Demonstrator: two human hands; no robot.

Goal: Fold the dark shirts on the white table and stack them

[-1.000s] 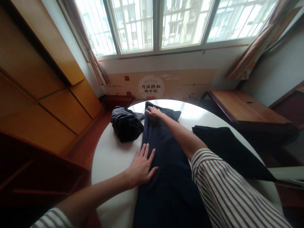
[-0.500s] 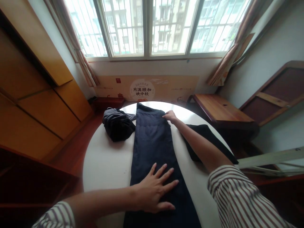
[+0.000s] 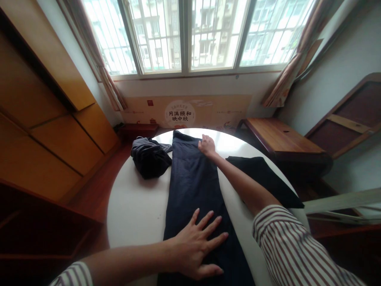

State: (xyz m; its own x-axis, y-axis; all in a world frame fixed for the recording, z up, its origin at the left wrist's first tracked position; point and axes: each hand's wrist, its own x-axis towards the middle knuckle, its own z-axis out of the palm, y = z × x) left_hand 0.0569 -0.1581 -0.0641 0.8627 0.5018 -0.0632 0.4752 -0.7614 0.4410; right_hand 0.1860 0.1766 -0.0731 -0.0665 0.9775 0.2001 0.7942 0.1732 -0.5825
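The trousers (image 3: 193, 186) lie lengthwise on the white surface (image 3: 133, 214), waist at the far end, looking folded in half along their length. Across their nearer part, the left hand (image 3: 193, 246) is laid flat with its fingers fanned wide, probably so that its broad contact keeps the cloth from sliding. At the right corner of their waist, the right hand (image 3: 207, 146) is curled closed and, as far as can be told, pinches the edge between thumb and fingers; a grip there would hold the corner while the other palm anchors the fabric. Left of the trousers, by the waist, sits a crumpled bundle (image 3: 151, 161) of black and grey cloth. Right of the trousers and apart from them lies a black cloth (image 3: 268, 174), flat and neat, likely set aside so that the middle is free for the trousers.

The trousers' near end runs out of the picture, so their hems cannot be seen, and the left hand and forearm cover part of them. The right forearm hides part of the black cloth, whose layers are too dark to count. What garments make up the bundle is hard to make out.
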